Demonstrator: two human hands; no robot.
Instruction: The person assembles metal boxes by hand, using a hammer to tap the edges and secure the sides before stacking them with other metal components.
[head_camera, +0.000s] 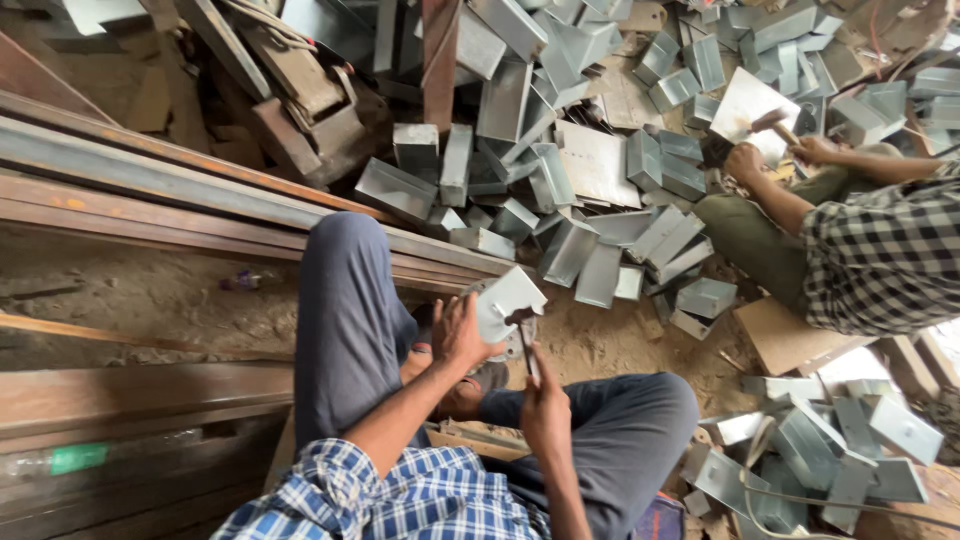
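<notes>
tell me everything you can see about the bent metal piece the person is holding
The bent metal piece is a pale grey sheet part, dull like galvanised steel, with a flat face and a folded-up edge; small holes seem to dot the face. It sits tilted above the person's lap, over a grey block underneath. The left hand grips its lower left edge. The right hand holds a small hammer whose dark head rests on or just over the piece's lower edge; contact cannot be told. Similar pieces lie heaped behind it.
</notes>
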